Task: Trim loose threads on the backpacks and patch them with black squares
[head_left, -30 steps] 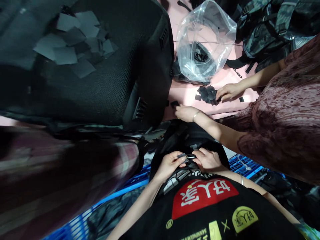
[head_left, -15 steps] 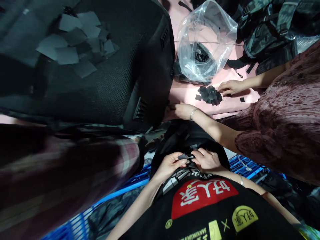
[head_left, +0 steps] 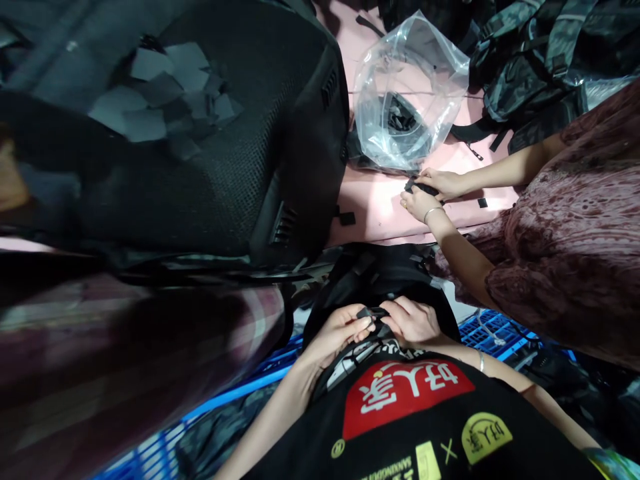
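My left hand [head_left: 345, 328] is at my lap, thumb and fingertips pinched on a small dark fabric piece [head_left: 367, 313]. Close beside it, my right hand [head_left: 413, 320] has its fingers closed at the other end of the dark material; exactly what they grip is hidden. A black cloth-like item [head_left: 335, 293] lies over my lap under both hands, with a few small dark pieces on it.
A black mesh-sided bag [head_left: 200, 180] bears several grey-black squares [head_left: 145, 125]. On the pink table [head_left: 370, 230] stand a clear plastic bag [head_left: 415, 73] and camouflage backpacks [head_left: 530, 60]. A co-worker's hands [head_left: 425, 190] hold dark pieces. Blue plastic crates [head_left: 240, 383] lie below.
The co-worker's two hands have come together over the pile of dark pieces, the nearer one moving right from the bag's edge. My hands stay nearly in place; the dark piece has shifted slightly.
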The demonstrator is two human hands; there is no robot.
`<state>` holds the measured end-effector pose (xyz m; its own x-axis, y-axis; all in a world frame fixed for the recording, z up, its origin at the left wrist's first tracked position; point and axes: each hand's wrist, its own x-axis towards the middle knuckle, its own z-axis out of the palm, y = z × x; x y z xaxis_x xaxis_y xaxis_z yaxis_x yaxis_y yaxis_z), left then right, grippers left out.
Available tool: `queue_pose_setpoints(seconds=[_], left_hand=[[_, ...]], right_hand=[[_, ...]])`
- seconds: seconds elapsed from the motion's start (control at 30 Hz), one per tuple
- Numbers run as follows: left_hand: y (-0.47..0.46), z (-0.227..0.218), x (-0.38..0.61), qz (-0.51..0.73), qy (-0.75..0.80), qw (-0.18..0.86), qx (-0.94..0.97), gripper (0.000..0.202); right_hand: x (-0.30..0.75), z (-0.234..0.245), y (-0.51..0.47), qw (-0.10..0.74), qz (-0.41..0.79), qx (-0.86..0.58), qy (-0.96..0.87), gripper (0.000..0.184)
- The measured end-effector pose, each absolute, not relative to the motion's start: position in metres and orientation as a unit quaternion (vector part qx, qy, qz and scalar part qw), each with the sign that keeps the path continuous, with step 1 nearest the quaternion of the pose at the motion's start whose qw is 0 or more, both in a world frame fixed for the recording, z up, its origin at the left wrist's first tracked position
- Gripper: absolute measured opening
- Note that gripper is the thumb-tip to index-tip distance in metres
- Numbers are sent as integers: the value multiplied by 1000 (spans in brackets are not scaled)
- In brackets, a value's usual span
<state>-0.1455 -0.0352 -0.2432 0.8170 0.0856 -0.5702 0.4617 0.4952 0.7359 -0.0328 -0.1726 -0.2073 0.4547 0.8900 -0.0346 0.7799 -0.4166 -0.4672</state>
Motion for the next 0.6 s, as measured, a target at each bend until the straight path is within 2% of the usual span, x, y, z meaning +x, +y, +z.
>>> queue_pose_setpoints(seconds=[0.13,0.33,0.6], left_hand=[[-35,-239,-140,-64,295,787,538,28],[-36,-232,-135,-31,282,785,550,29],[-43,-227,-135,35,348,830,434,25]], right_hand=[[-32,-210,-170,196,113,-853,-471,15],[-38,-220,-175,294,133,-857,-402,13],[-38,-201,-165,201,136,-867,-435,26]])
